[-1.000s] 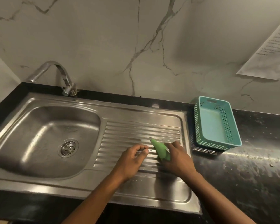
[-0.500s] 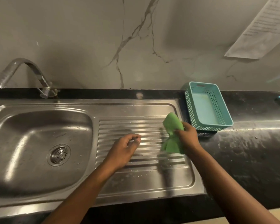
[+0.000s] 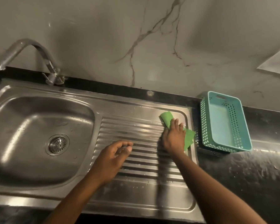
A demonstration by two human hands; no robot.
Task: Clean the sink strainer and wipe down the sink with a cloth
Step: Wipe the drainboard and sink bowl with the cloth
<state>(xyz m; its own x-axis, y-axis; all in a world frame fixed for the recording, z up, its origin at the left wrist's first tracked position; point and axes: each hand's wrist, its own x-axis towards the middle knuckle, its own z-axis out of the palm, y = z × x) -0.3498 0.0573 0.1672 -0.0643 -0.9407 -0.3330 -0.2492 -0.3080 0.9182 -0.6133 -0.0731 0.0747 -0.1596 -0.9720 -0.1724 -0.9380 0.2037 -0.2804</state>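
Green cloth (image 3: 166,118): half a second ago it hung lifted in the right hand; now it lies spread at the far right corner of the draining board (image 3: 136,131), under that hand.
Right hand (image 3: 174,136): palm down, fingers laid fairly straight over the cloth, pressing it to the steel.
Left hand (image 3: 111,159): hovers over the ridges, fingers loosely curled, nothing seen in them.
Meaning: wiping of the board looks to be starting; the basin is not yet wiped.
Strainer (image 3: 57,144): seated in the basin drain, well apart from both hands.
In the way: teal basket (image 3: 225,123) just beside the sink's right edge may crowd strokes there.
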